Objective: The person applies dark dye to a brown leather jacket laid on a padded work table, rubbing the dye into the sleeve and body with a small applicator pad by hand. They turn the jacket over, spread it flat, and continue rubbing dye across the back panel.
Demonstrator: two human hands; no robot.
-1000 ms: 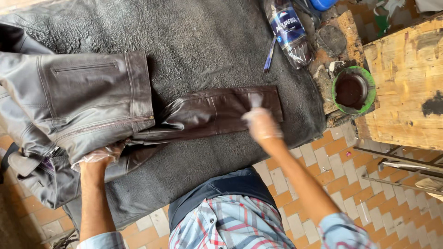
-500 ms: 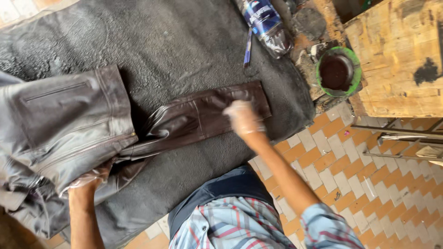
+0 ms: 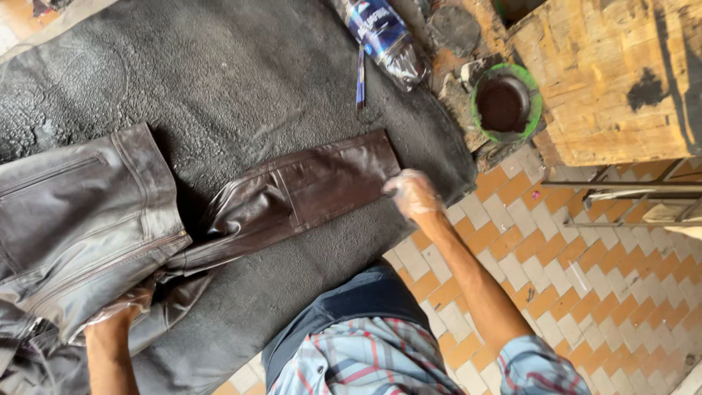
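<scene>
A dark brown leather jacket [image 3: 80, 219] lies on a dark grey mat [image 3: 241, 80], one sleeve [image 3: 307, 192] stretched out to the right. My left hand [image 3: 121, 307], in a thin clear glove, grips the jacket's near edge at the lower left. My right hand [image 3: 413, 194], also in a clear glove, sits at the near corner of the sleeve's cuff with its fingers curled. Whether it holds anything is hidden by the glove.
A green-rimmed tub of dark brown liquid [image 3: 506, 104] stands right of the mat beside a wooden block [image 3: 614, 80]. A crumpled plastic bottle [image 3: 384, 36] and a blue stick [image 3: 360, 77] lie at the mat's far edge. Orange and white tiled floor [image 3: 585, 278] lies to the right.
My right hand has slid along the sleeve to the cuff's near corner. My left hand has kept its hold on the jacket. The view has shifted slightly.
</scene>
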